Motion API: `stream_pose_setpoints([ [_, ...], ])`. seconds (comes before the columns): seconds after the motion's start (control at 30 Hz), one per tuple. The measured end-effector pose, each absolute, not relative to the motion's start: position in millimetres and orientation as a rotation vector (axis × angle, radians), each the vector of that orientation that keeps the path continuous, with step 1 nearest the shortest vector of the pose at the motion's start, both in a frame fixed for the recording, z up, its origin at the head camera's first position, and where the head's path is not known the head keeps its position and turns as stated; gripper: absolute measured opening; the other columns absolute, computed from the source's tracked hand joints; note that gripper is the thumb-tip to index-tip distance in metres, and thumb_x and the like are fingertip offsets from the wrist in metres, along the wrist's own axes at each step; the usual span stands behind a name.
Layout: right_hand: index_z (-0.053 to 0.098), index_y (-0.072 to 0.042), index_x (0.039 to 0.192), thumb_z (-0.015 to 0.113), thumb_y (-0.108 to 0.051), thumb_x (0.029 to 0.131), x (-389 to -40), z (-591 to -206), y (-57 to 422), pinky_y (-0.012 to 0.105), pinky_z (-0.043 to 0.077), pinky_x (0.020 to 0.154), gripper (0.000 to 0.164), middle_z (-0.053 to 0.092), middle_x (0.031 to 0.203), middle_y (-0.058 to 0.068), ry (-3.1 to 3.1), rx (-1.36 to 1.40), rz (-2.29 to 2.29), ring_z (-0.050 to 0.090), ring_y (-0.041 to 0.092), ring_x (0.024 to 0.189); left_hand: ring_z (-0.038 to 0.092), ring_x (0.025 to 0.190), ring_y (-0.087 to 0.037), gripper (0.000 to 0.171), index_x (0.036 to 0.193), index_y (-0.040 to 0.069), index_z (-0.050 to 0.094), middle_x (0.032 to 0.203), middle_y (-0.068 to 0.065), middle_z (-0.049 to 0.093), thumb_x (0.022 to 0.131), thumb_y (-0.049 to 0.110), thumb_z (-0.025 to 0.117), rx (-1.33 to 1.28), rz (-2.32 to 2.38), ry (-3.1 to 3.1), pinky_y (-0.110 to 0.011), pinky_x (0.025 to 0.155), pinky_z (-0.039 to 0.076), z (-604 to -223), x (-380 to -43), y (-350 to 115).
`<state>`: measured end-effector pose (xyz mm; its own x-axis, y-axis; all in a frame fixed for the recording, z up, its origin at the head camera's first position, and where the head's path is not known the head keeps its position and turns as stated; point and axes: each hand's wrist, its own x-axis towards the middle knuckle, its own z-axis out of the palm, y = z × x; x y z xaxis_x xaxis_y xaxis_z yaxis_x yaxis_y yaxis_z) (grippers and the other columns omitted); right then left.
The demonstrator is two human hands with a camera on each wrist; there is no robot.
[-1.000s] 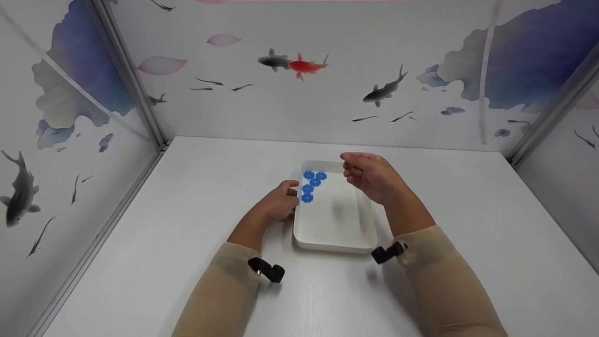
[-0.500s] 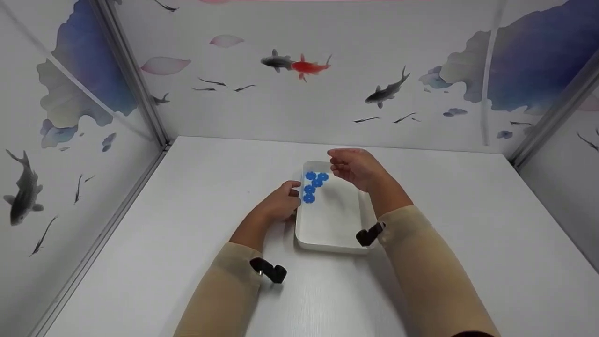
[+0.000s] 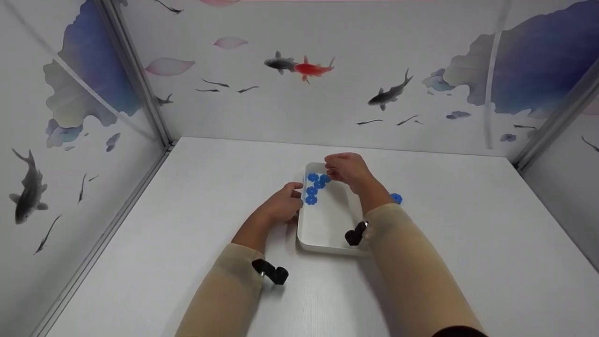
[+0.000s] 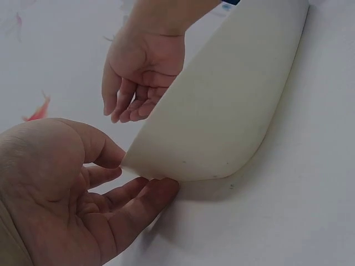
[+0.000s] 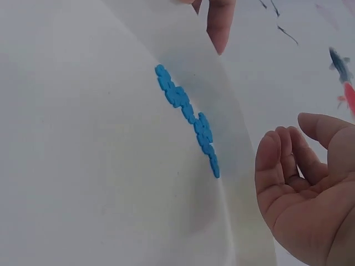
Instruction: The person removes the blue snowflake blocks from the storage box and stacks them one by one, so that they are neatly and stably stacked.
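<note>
A white rectangular tray (image 3: 327, 224) lies on the table, with several blue flower-shaped pieces (image 3: 311, 191) along its far left inside. My left hand (image 3: 282, 203) holds the tray's left side; in the left wrist view its fingertips (image 4: 163, 188) meet the rim and outer wall. Over the tray's far end hangs my right hand (image 3: 348, 171), fingers bent loosely. The right wrist view shows nothing between its thumb and fingers (image 5: 269, 152). Another blue flower-shaped piece (image 3: 396, 198) sits right of the tray, partly covered by the right forearm.
The white table (image 3: 224, 178) ends at a back wall (image 3: 224, 112) printed with fish and petals. Side panels with metal corner posts (image 3: 135, 75) stand left and right. Both sleeves carry a small black camera mount (image 3: 271, 272).
My right hand has moved left over the tray, then slightly nearer. The blue piece right of the tray has come into view. My left hand keeps its place at the tray.
</note>
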<state>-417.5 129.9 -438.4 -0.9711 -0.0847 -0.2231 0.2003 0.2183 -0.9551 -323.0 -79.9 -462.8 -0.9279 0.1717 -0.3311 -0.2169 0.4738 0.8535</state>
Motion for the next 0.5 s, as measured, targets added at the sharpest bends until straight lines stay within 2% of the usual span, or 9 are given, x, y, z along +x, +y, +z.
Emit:
stream_pose_setpoints([
  [0.2,0.073,-0.016,0.131,0.074,-0.039,0.101,-421.7,-454.4,131.5,0.031,0.060,0.101,0.037,0.072,0.129,0.007,2.370,0.168,-1.779,0.071,0.025,0.116,0.060,0.135,-0.026,0.063,0.167,0.027,0.032,0.162,-0.006,0.049,0.107,0.022,0.053,-0.046,1.449,2.332,-0.047,0.116,0.052,-462.0,-322.7,-79.3],
  [0.5,0.071,-0.018,0.135,0.074,-0.035,0.101,-425.6,-468.6,137.0,0.035,0.059,0.105,0.038,0.069,0.131,0.007,2.510,0.234,-1.531,0.068,0.024,0.114,0.058,0.137,-0.027,0.064,0.167,0.027,0.031,0.164,-0.007,0.047,0.107,0.021,0.052,-0.052,1.439,2.338,-0.048,0.118,0.050,-463.8,-322.4,-80.1],
])
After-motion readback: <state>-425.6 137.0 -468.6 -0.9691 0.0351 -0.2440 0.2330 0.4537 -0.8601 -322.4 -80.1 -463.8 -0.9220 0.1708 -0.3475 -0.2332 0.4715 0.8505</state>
